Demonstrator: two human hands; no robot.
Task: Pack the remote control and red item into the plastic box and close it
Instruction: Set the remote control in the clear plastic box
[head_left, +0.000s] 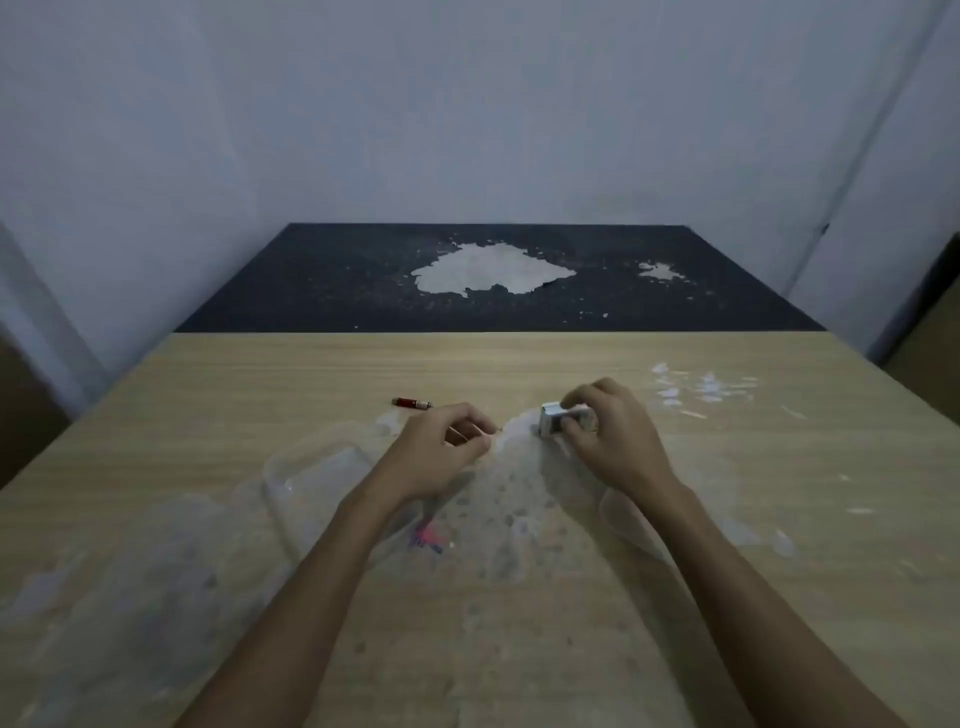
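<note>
Two hands work over the clear box (317, 478), which sits open on the wooden table (260, 374); the box is transparent and hard to trace, its rounded rim showing just left of the left wrist. The right hand (608, 441) pinches a small white remote (558, 418) between thumb and fingers, to the right of the box and a little beyond it, low over the table; whether the remote touches the table I cannot tell. The left hand (441, 447) is loosely curled beside the box's far right corner; it seems to hold a thin edge of plastic, perhaps the lid, but that is not clear. The red item (412, 403) lies on the table beyond the box, apart from both hands.

The step in hand looks to be carrying the remote into the box; to do it well, keep the pinch firm on the remote's long sides, bring it back toward the box, lay it flat along one wall so room is left for the red item; let the left hand steady the light box so it does not slide.
</note>
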